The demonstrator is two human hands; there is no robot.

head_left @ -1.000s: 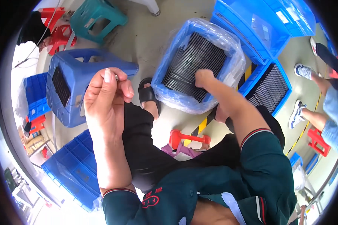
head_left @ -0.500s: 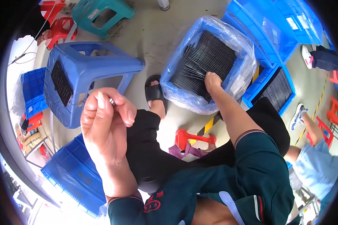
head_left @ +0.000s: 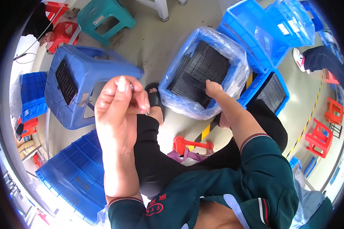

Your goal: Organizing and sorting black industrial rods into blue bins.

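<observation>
My left hand [head_left: 120, 103] is raised on the left, fingers curled and thumb pressed in, pinching a small shiny metal piece [head_left: 132, 87] too small to name. A blue crate [head_left: 233, 78], lined with clear plastic, stands on the floor ahead to the right. Inside it, thin black plates [head_left: 198, 70] are packed on edge in close rows, some leaning. My right hand [head_left: 214, 89] reaches over the crate's near side, fingers closed at the near right edge of the plates. Its fingertips are partly hidden, but they seem to grip one plate.
To the left, a blue stool [head_left: 103, 68] carries a flat black panel [head_left: 66, 82]. Blue crates [head_left: 72, 175] are stacked at lower left. Another crate [head_left: 284, 93] of plates and a large blue crate [head_left: 256, 34] stand right. A red stool [head_left: 193, 145] sits between my legs; a green stool [head_left: 103, 19] stands behind.
My left hand has shifted right and slightly up, still pinching the metal piece. My right hand stays at the plates, its fingers moved toward their near right edge. The view has turned slightly.
</observation>
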